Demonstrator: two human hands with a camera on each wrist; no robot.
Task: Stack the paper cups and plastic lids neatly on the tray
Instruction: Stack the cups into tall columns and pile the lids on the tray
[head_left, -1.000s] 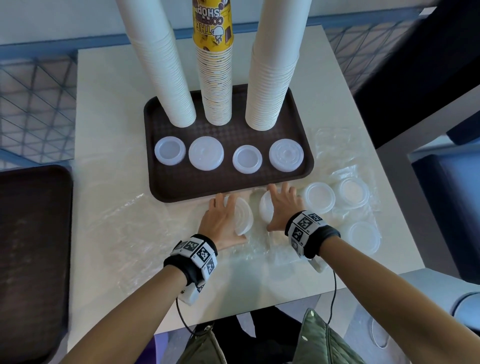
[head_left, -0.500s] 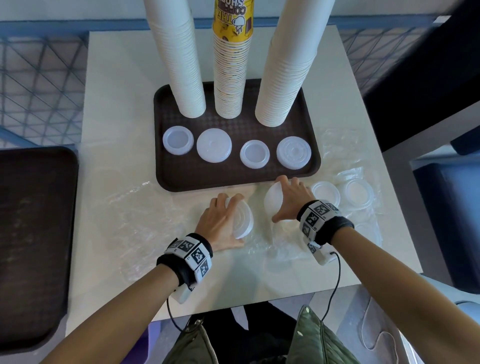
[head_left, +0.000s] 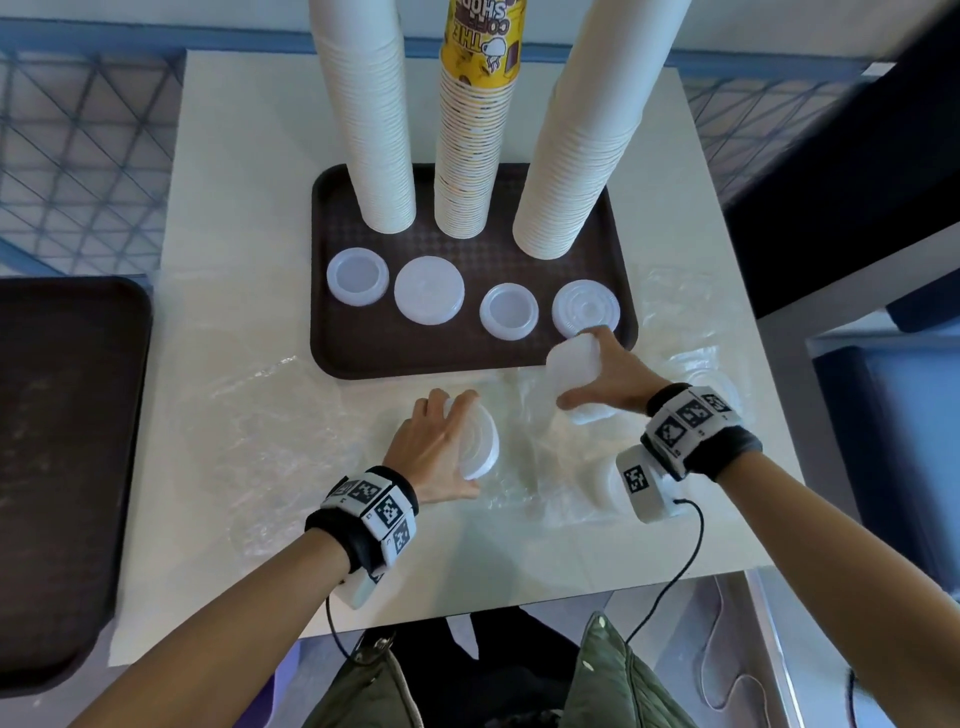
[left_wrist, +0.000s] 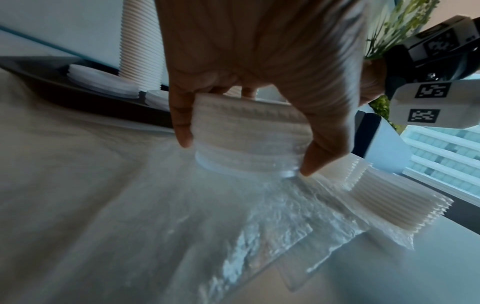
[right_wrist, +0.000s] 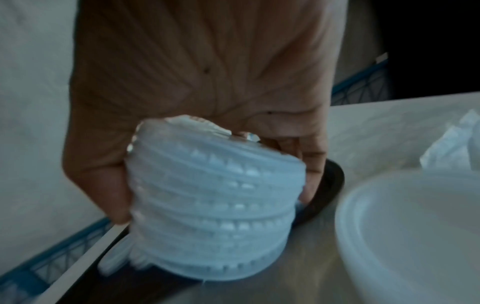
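Note:
A brown tray on the white table carries three tall paper cup stacks at the back and several low piles of plastic lids in front. My right hand grips a stack of translucent lids, held above the tray's near right corner beside the rightmost lid pile. My left hand grips another lid stack that rests on clear plastic wrap in front of the tray.
Crumpled clear plastic wrap covers the table's front. More lid stacks lie at the right, partly hidden by my right wrist. A second dark tray lies at the left. A green bag sits below the table edge.
My right hand has lifted its lid stack off the table and carried it forward to the tray's near right corner. The left hand keeps its stack in about the same place.

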